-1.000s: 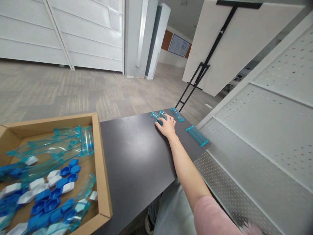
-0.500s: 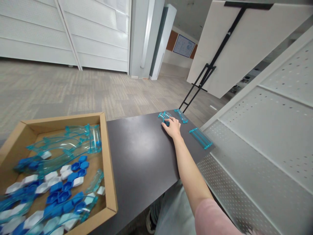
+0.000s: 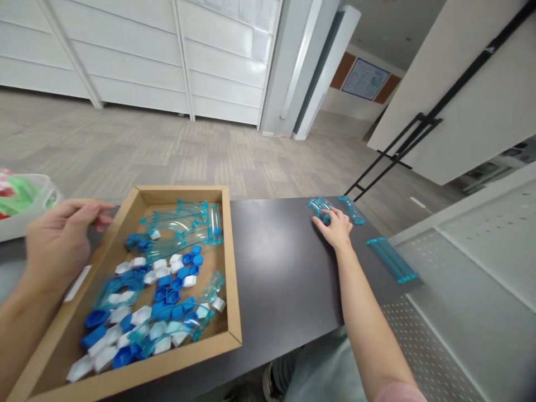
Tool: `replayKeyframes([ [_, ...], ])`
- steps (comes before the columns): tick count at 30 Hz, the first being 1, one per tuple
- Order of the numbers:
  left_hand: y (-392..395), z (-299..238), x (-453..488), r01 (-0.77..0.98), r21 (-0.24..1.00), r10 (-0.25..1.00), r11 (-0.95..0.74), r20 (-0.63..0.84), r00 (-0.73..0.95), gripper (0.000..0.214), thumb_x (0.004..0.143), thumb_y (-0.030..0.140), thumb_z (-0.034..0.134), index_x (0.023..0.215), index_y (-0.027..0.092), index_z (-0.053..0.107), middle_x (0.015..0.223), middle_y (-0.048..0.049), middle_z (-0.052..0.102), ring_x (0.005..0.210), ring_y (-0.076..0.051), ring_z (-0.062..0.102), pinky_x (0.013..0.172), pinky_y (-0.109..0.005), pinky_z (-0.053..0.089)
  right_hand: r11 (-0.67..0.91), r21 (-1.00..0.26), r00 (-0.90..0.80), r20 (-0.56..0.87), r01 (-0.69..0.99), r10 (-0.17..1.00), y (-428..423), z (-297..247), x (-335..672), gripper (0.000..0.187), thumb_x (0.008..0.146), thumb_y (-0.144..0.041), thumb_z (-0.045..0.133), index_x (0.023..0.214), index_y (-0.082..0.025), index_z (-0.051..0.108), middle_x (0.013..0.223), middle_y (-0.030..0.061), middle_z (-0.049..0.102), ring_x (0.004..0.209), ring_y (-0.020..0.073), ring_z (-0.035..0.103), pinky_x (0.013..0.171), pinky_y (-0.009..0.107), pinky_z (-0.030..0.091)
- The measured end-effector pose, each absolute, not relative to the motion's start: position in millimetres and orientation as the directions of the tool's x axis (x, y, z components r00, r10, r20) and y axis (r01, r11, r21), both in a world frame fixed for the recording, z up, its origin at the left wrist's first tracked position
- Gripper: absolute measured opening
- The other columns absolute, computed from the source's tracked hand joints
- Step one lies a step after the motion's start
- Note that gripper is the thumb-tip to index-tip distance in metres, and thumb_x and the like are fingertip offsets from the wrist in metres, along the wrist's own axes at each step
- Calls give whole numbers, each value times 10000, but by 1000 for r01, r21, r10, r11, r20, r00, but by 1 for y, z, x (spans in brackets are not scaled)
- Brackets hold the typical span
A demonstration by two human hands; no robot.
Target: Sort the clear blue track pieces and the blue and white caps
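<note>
So the right hand is way out at the far end of the dark grey, smooth-topped table, thumb and fingers bent over the small curved pieces of see-through teal plastic near the far edge. Thumb and fingertips look spread around one of them, but I can't tell if it's properly pinched or just being touched. Coming in from above makes sense to me, since those pieces lie low and flat. They sit side by side, with a separate teal curved piece just to the right and a ribbed teal plastic rectangle nearer the table's right edge — my guess is the gaps keep the groups easy to tell apart. The open brown cardboard tray takes up the left part, and its raised walls probably stop the loose stuff wandering off: blue hexagonal plastic cups and white hexagonal plastic cups jumbled together, larger clear teal-edged plastic channels bunched at the far end. The left hand is by the tray's left wall, fingers loosely curled; can't tell if they're touching the cardboard or hiding anything. Beyond it there's a pale round-cornered tub, a bit blurry.
</note>
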State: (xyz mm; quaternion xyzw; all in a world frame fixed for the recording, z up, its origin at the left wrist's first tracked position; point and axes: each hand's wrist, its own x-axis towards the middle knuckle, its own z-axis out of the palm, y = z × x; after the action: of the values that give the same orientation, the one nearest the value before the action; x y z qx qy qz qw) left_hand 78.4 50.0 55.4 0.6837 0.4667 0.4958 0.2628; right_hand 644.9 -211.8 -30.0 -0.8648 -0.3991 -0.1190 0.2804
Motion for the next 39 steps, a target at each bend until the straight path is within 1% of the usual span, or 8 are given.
replayKeyframes([
  [5,53,51,75,196,900,920,-388,390,31,222,865,508,749,810,293,764,716,24,675,670,-180,553,689,-350,446,-428,-396,583,524,812,621,-208,-11,621,411,963,-672,677,1200,-410,886,1426,223,778,1370,588,646,1122,879,449],
  [9,52,47,74,185,909,927,-374,372,45,280,887,568,766,856,289,774,732,-5,686,674,-186,559,663,-346,434,-182,-404,396,548,896,737,-190,19,554,319,1026,-636,654,1140,-422,862,1278,187,818,1246,523,711,1074,788,495],
  [14,50,43,75,182,904,922,-386,377,86,316,902,591,753,882,276,771,763,-12,715,693,-186,593,669,-341,450,225,-386,-47,420,895,906,-147,67,429,218,1108,-524,673,1257,-428,800,1185,79,848,1098,389,776,1046,653,496],
  [19,49,42,74,165,904,918,-393,377,121,340,910,603,772,915,263,757,783,-1,745,721,-181,628,687,-341,505,281,-288,-230,198,915,953,-97,74,356,189,1022,-522,841,1139,-378,808,1175,85,866,1145,408,767,988,604,494],
  [24,47,47,74,190,869,882,-457,416,219,341,933,647,778,910,307,761,794,-23,759,731,-224,671,690,-408,576,228,-288,-190,154,930,970,-78,52,351,143,917,-308,889,910,-345,752,1029,74,862,1035,399,781,947,594,496],
  [29,44,49,78,228,850,864,-475,401,306,349,937,682,769,922,334,778,833,-41,802,757,-264,725,687,-450,642,198,-445,-31,355,874,935,-81,51,362,172,909,-298,825,853,-360,674,954,40,822,929,355,767,934,590,517],
  [33,45,46,78,253,843,856,-475,376,355,350,954,680,757,960,333,804,846,-45,803,771,-279,740,709,-477,665,259,-612,157,541,747,827,-83,54,373,194,935,-326,767,821,-363,614,884,28,765,843,335,718,876,562,535],
  [39,52,42,75,276,727,753,-629,479,452,319,928,628,843,1108,365,851,1160,-74,855,1108,-364,795,1084,-618,657,382,-782,337,576,493,745,-81,44,382,220,945,-431,856,867,-371,659,820,11,690,753,282,616,734,475,537],
])
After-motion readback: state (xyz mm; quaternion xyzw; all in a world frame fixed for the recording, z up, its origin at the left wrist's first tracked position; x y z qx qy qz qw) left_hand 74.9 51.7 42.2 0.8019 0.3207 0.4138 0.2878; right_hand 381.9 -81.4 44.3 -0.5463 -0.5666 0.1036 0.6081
